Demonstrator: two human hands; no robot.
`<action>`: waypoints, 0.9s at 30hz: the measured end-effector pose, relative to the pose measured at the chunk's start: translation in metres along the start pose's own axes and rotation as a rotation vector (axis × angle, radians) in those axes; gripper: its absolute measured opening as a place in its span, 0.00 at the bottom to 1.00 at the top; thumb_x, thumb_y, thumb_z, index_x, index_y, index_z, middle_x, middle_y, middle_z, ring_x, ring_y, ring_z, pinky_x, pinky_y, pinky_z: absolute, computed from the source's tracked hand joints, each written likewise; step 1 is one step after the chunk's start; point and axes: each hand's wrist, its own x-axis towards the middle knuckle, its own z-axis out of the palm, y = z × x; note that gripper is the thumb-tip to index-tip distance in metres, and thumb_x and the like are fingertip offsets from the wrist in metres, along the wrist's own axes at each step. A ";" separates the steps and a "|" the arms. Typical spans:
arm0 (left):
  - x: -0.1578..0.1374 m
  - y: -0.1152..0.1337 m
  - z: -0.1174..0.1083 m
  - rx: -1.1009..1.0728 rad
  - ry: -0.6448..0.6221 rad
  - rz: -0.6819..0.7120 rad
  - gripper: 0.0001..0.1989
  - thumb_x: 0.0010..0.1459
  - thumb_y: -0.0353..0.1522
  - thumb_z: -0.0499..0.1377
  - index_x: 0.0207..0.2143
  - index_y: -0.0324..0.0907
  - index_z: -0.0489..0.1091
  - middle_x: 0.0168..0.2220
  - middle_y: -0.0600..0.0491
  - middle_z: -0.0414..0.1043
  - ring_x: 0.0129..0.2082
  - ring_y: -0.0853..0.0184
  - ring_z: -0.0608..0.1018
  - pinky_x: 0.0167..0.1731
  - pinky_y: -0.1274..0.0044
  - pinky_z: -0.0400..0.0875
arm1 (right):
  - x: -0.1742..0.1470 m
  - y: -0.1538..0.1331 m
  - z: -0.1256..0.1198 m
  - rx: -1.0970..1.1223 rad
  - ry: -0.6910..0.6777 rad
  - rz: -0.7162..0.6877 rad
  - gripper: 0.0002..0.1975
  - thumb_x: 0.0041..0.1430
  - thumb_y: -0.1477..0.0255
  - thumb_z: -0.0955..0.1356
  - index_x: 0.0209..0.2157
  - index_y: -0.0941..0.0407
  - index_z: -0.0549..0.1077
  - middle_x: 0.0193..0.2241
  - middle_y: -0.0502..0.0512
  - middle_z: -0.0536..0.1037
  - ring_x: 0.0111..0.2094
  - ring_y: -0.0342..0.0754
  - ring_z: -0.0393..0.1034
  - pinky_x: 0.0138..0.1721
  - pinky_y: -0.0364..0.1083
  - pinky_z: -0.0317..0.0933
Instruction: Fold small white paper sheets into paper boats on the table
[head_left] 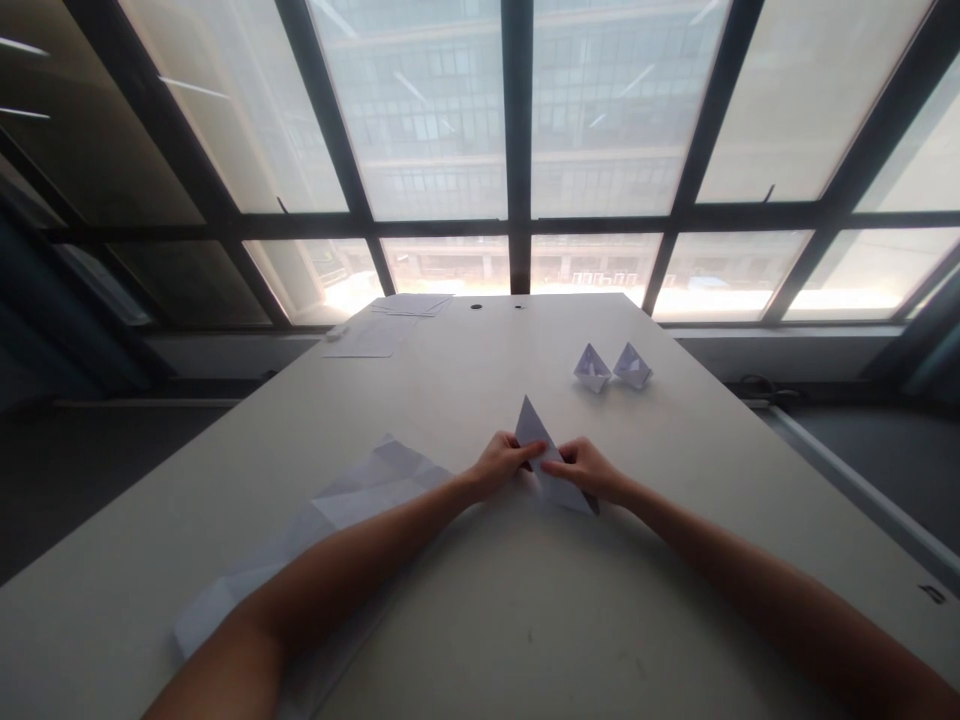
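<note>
A folded piece of white paper [564, 492], with a pointed triangular top, is held between my two hands over the middle of the table. My left hand [504, 462] pinches its left side, thumb across the front face. On the right side, my right hand [589, 468] grips the same paper with the thumb on the front and the other fingers behind, partly hidden. The two thumbs are close together near the paper's middle. Past my right hand stand two folded paper boats [592, 372], side by side.
Creased, unfolded white paper [375, 485] lies under and beside my left forearm. Flat white sheets [364, 336] rest at the table's far left, near a small whitish object [337, 333]. The white table [480, 640] reaches toward large dark-framed windows [517, 130].
</note>
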 end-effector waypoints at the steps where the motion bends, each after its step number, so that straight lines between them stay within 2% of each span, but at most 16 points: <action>1: 0.001 -0.001 0.001 -0.029 0.007 0.010 0.22 0.47 0.47 0.70 0.25 0.33 0.78 0.23 0.48 0.75 0.21 0.70 0.73 0.23 0.79 0.64 | 0.000 -0.001 0.000 -0.016 -0.028 0.013 0.21 0.51 0.56 0.72 0.19 0.59 0.73 0.15 0.47 0.65 0.18 0.40 0.56 0.19 0.40 0.47; 4: 0.003 -0.007 0.004 -0.092 0.031 0.036 0.22 0.46 0.46 0.70 0.24 0.33 0.78 0.23 0.48 0.75 0.22 0.69 0.73 0.24 0.79 0.65 | -0.002 -0.004 -0.002 -0.017 -0.080 0.040 0.16 0.51 0.61 0.73 0.24 0.61 0.78 0.18 0.50 0.74 0.21 0.43 0.65 0.22 0.41 0.54; 7: 0.004 -0.010 0.005 -0.140 0.063 0.053 0.22 0.47 0.45 0.71 0.22 0.32 0.76 0.22 0.48 0.75 0.21 0.70 0.72 0.24 0.78 0.65 | -0.003 -0.009 -0.005 0.004 -0.113 0.028 0.14 0.52 0.63 0.72 0.28 0.62 0.80 0.23 0.54 0.79 0.24 0.45 0.70 0.25 0.41 0.58; 12: 0.008 -0.009 0.002 -0.312 0.180 0.073 0.21 0.46 0.43 0.72 0.29 0.31 0.78 0.29 0.44 0.78 0.28 0.65 0.77 0.31 0.74 0.70 | -0.003 -0.013 -0.007 0.092 -0.130 0.108 0.15 0.51 0.63 0.73 0.23 0.62 0.78 0.22 0.57 0.79 0.21 0.44 0.70 0.22 0.41 0.60; 16: 0.013 -0.009 -0.004 -0.392 0.302 0.075 0.21 0.44 0.42 0.73 0.31 0.32 0.78 0.33 0.43 0.78 0.31 0.64 0.78 0.34 0.73 0.71 | -0.002 -0.013 -0.010 0.170 -0.119 0.159 0.15 0.49 0.62 0.74 0.23 0.62 0.77 0.21 0.58 0.79 0.19 0.44 0.70 0.21 0.40 0.60; 20: 0.021 -0.009 -0.020 -0.463 0.419 0.084 0.21 0.42 0.42 0.74 0.31 0.33 0.78 0.34 0.45 0.79 0.33 0.66 0.78 0.36 0.74 0.71 | -0.005 -0.013 -0.016 0.193 -0.142 0.150 0.21 0.52 0.55 0.72 0.25 0.62 0.77 0.21 0.58 0.79 0.20 0.43 0.70 0.19 0.39 0.56; 23: 0.026 -0.008 -0.034 -0.519 0.486 0.080 0.21 0.39 0.41 0.76 0.31 0.35 0.77 0.35 0.46 0.79 0.33 0.67 0.78 0.38 0.75 0.72 | -0.004 -0.011 -0.018 0.175 -0.134 0.140 0.23 0.55 0.53 0.70 0.28 0.62 0.78 0.26 0.60 0.81 0.22 0.43 0.71 0.19 0.38 0.55; 25: 0.027 -0.008 -0.038 -0.528 0.482 0.070 0.21 0.39 0.40 0.76 0.32 0.35 0.77 0.36 0.46 0.79 0.33 0.67 0.78 0.38 0.75 0.73 | -0.001 -0.008 -0.017 0.204 -0.073 0.147 0.22 0.57 0.54 0.69 0.33 0.61 0.79 0.31 0.61 0.82 0.24 0.44 0.73 0.18 0.38 0.56; 27: 0.026 -0.010 -0.035 -0.514 0.421 0.051 0.21 0.40 0.40 0.75 0.32 0.35 0.77 0.36 0.45 0.79 0.34 0.66 0.78 0.39 0.74 0.73 | 0.002 -0.003 -0.016 0.271 -0.005 0.150 0.22 0.59 0.55 0.67 0.38 0.60 0.78 0.35 0.61 0.81 0.25 0.45 0.74 0.19 0.39 0.58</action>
